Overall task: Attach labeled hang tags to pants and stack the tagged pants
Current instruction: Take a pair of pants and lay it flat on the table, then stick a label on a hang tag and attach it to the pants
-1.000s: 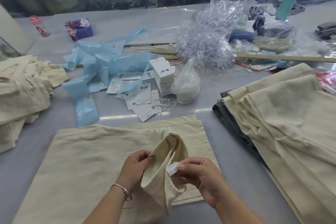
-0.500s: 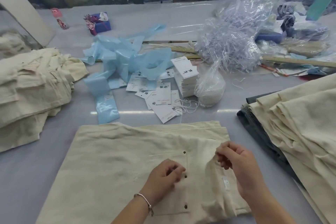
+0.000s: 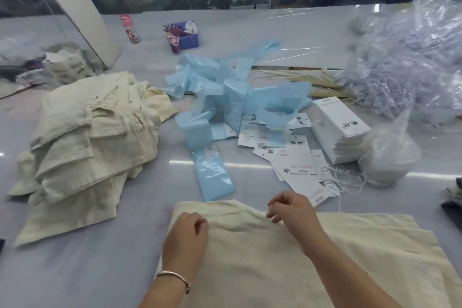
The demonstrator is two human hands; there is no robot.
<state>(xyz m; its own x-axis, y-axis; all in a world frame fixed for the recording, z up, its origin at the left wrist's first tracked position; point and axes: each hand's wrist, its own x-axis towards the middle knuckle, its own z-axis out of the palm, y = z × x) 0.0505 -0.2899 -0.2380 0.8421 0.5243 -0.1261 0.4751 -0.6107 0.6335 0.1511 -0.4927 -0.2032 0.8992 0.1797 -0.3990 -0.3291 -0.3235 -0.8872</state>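
Cream woven pants (image 3: 287,257), folded flat on the table (image 3: 100,270) nearest the viewer. Left hand (image 3: 186,237) and right hand (image 3: 291,210) rest on the upper edge, fingers loosely curled; whether either pinches cloth cannot be told. Fabric judged soft, light, limp: best taken at the folded edge. Hang tags (image 3: 295,162) near. Lower portion cut off.

cream pants (image 3: 287,257) flat, near edge | hang tags (image 3: 297,165) scattered beyond | cream pile (image 3: 90,137) left
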